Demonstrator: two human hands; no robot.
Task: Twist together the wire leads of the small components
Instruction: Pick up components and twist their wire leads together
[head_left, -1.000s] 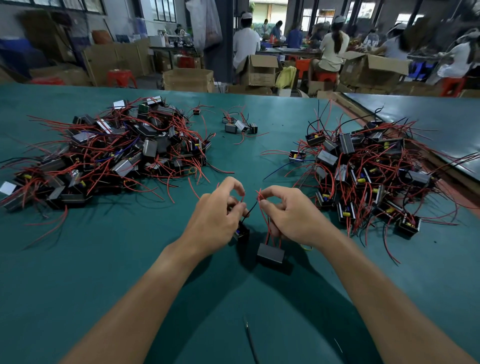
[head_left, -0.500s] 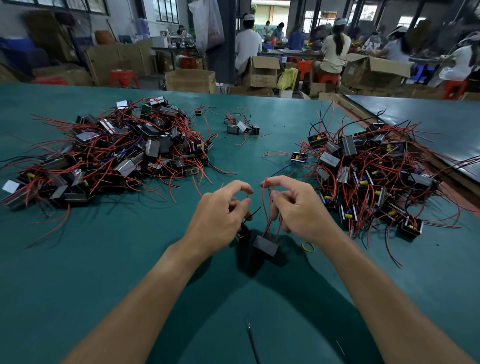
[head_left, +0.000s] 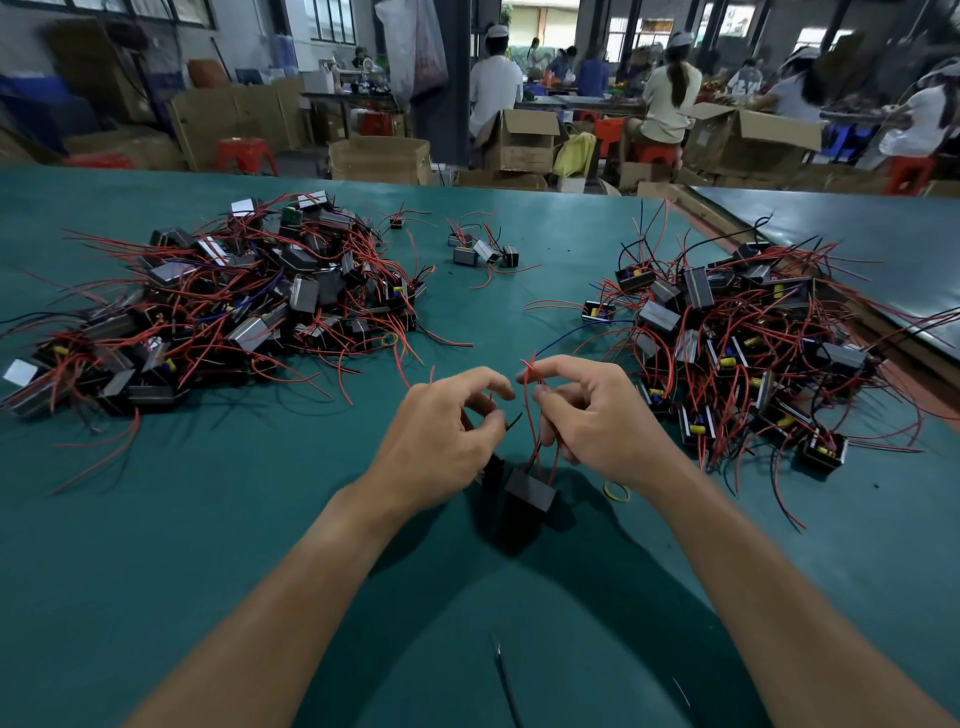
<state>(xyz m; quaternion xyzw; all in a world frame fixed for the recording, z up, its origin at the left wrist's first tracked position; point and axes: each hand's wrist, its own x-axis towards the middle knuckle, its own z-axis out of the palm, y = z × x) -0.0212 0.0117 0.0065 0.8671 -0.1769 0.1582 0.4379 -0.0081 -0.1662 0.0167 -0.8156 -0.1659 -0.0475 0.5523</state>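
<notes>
- Green matting (head_left: 156, 545) covers the workbench, with a heap of wired parts (head_left: 218, 312) far to the left of the hands, another heap (head_left: 737, 353) close on the right, and boxes and seated workers behind.
- Between the hands a small black block (head_left: 530, 491) hangs or rests just below the fingers, its red leads (head_left: 530, 415) rising into the grip.
- The right hand (head_left: 597, 421) pinches the red leads between thumb and forefinger near their tips.
- The left hand (head_left: 441, 436) curls with thumb and forefinger nearly closed; a thin black lead (head_left: 511, 420) pokes out beside them, but I cannot tell whether it is pinched.
- To twist well, I judge the bare ends should lie side by side, level, right at the pinch.
- Rolling them in one direction while the other hand steadies the leads lower down should keep the twist tight.
- A yellow rubber band (head_left: 616, 491) lies just under the right wrist.
</notes>
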